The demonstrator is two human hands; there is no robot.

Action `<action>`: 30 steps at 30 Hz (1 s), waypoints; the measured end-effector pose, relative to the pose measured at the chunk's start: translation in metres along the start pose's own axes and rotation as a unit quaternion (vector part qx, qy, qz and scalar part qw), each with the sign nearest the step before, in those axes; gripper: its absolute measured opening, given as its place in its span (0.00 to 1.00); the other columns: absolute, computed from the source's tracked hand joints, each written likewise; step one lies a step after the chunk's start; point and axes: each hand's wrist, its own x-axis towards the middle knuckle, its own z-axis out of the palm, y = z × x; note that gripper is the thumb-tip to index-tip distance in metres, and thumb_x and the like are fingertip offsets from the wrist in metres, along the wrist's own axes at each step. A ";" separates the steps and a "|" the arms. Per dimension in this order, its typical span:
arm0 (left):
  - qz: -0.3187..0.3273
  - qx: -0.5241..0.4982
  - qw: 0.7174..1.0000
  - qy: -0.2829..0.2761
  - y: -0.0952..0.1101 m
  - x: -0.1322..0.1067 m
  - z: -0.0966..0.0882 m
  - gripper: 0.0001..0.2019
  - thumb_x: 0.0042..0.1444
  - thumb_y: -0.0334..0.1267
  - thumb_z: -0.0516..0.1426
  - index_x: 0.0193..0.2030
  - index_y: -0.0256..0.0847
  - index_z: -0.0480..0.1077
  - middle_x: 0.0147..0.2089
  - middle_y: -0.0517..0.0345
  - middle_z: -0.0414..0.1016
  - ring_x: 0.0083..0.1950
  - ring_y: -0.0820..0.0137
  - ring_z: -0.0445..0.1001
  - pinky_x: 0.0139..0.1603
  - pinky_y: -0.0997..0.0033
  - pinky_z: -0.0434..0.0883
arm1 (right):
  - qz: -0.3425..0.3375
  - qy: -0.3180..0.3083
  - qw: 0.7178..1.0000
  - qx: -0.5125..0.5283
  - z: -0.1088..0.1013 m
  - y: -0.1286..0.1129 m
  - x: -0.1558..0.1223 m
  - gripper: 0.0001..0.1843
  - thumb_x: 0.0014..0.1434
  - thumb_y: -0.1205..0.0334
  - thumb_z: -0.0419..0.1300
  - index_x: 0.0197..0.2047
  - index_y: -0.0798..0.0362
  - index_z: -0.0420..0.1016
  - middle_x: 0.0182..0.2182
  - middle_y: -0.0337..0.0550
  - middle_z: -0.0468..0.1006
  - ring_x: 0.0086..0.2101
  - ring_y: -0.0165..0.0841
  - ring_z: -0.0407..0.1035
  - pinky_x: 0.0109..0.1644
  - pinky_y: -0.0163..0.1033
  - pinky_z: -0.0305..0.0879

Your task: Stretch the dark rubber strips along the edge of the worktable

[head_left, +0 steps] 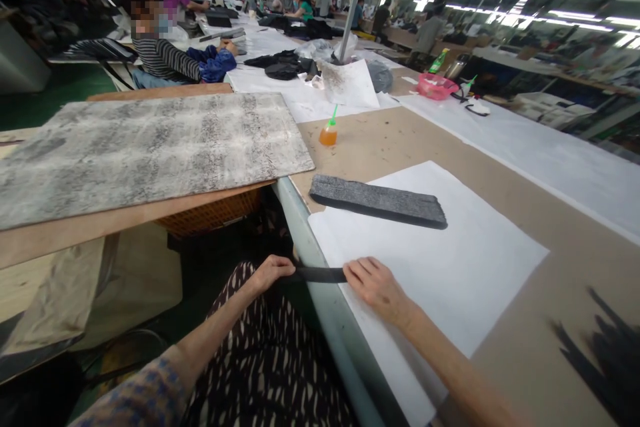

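Note:
A flat black strip (321, 275) is stretched between my two hands across the table's edge. My left hand (273, 272) pinches its left end, off the table and above my lap. At the other end, my right hand (376, 287) is closed on the strip, over the white sheet (480, 247). Just beyond lies a long stack of dark grey strips (377, 201), partly on the white sheet and partly on brown board.
A squeeze bottle of orange liquid (329, 133) stands further back. On the left a speckled board (165, 140) rests on a wooden top. Dark pieces (600, 353) lie at the right. A person (165, 53) sits across, and a metal pole (354, 3) rises behind.

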 end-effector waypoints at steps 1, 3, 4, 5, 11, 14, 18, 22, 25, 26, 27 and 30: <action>0.003 0.008 1.000 0.006 0.000 -0.004 -0.005 0.13 0.40 0.46 0.60 0.22 0.36 0.72 0.20 0.61 0.65 0.23 0.73 0.60 0.26 0.74 0.56 | -0.012 -0.006 1.000 -0.003 0.001 -0.001 0.005 0.13 0.58 0.77 0.48 0.42 0.59 0.70 0.34 0.46 0.71 0.33 0.33 0.63 0.36 0.40 0.60; 0.016 0.031 0.999 0.011 0.003 -0.011 -0.014 0.12 0.41 0.45 0.60 0.21 0.36 0.71 0.19 0.62 0.64 0.24 0.73 0.59 0.26 0.75 0.55 | -0.029 -0.015 0.999 -0.001 0.000 -0.002 0.010 0.13 0.58 0.77 0.48 0.42 0.59 0.70 0.34 0.46 0.71 0.33 0.32 0.63 0.36 0.40 0.60; 0.021 0.043 0.999 0.011 0.005 -0.015 -0.018 0.12 0.41 0.45 0.59 0.21 0.37 0.71 0.19 0.62 0.64 0.24 0.73 0.59 0.26 0.75 0.55 | -0.036 -0.017 0.999 0.002 -0.001 -0.002 0.011 0.14 0.58 0.77 0.47 0.42 0.59 0.70 0.35 0.47 0.71 0.33 0.32 0.63 0.36 0.40 0.61; 0.026 0.056 0.998 0.011 0.008 -0.019 -0.021 0.12 0.42 0.45 0.59 0.20 0.37 0.71 0.19 0.63 0.63 0.24 0.73 0.58 0.26 0.75 0.54 | -0.040 -0.017 0.999 0.007 -0.002 -0.001 0.010 0.14 0.58 0.77 0.47 0.43 0.60 0.69 0.35 0.47 0.71 0.34 0.32 0.63 0.36 0.40 0.61; 0.033 0.085 0.996 -0.006 0.025 -0.036 -0.031 0.12 0.45 0.44 0.57 0.21 0.38 0.71 0.19 0.62 0.63 0.24 0.73 0.58 0.25 0.75 0.54 | -0.015 -0.008 1.000 0.011 -0.001 0.009 -0.012 0.16 0.58 0.78 0.47 0.46 0.61 0.68 0.35 0.47 0.71 0.36 0.33 0.64 0.38 0.41 0.63; 0.034 0.094 0.995 -0.008 0.033 -0.044 -0.032 0.12 0.47 0.44 0.56 0.21 0.38 0.70 0.19 0.63 0.62 0.24 0.73 0.57 0.25 0.76 0.54 | 0.009 -0.020 1.000 -0.003 0.000 0.012 -0.026 0.17 0.58 0.78 0.47 0.47 0.60 0.68 0.35 0.47 0.71 0.36 0.34 0.64 0.40 0.41 0.63; 0.035 0.093 0.995 -0.015 0.042 -0.055 -0.033 0.13 0.49 0.44 0.56 0.22 0.37 0.70 0.19 0.63 0.61 0.23 0.74 0.56 0.24 0.76 0.53 | 0.055 -0.023 0.998 -0.019 -0.005 0.011 -0.038 0.19 0.56 0.80 0.46 0.48 0.61 0.68 0.35 0.47 0.71 0.36 0.35 0.65 0.40 0.42 0.65; 0.037 0.082 0.996 -0.027 0.047 -0.066 -0.039 0.14 0.51 0.45 0.55 0.23 0.36 0.69 0.18 0.64 0.60 0.22 0.75 0.55 0.23 0.76 0.52 | 0.158 -0.020 0.987 0.026 -0.016 0.007 -0.041 0.19 0.55 0.80 0.44 0.42 0.58 0.70 0.35 0.47 0.72 0.35 0.34 0.67 0.38 0.39 0.67; 0.061 0.099 0.993 -0.016 0.057 -0.074 -0.040 0.14 0.51 0.45 0.55 0.23 0.36 0.69 0.19 0.63 0.61 0.23 0.75 0.57 0.23 0.76 0.53 | 0.284 0.045 0.953 0.094 -0.024 0.005 -0.032 0.21 0.56 0.78 0.40 0.40 0.55 0.70 0.39 0.46 0.72 0.35 0.32 0.69 0.37 0.36 0.69; 0.078 0.112 0.990 -0.015 0.062 -0.078 -0.038 0.14 0.51 0.45 0.55 0.23 0.36 0.70 0.19 0.63 0.63 0.23 0.74 0.58 0.24 0.76 0.54 | 0.313 0.075 0.939 0.121 -0.026 0.002 -0.025 0.20 0.57 0.76 0.40 0.42 0.54 0.70 0.40 0.45 0.72 0.36 0.32 0.70 0.38 0.35 0.70; 0.100 0.127 0.987 -0.017 0.068 -0.082 -0.034 0.14 0.51 0.44 0.56 0.23 0.37 0.71 0.20 0.62 0.64 0.24 0.74 0.60 0.25 0.76 0.56 | 0.326 0.098 0.928 0.150 -0.027 -0.002 -0.017 0.19 0.59 0.73 0.41 0.44 0.52 0.70 0.42 0.45 0.73 0.38 0.32 0.70 0.40 0.36 0.70; 0.176 0.166 0.970 -0.024 0.085 -0.096 -0.012 0.13 0.51 0.44 0.56 0.26 0.38 0.75 0.23 0.59 0.70 0.27 0.72 0.65 0.28 0.76 0.60 | 0.268 0.124 0.925 0.239 -0.026 -0.021 0.016 0.16 0.61 0.62 0.48 0.50 0.49 0.69 0.46 0.44 0.73 0.43 0.36 0.70 0.45 0.38 0.70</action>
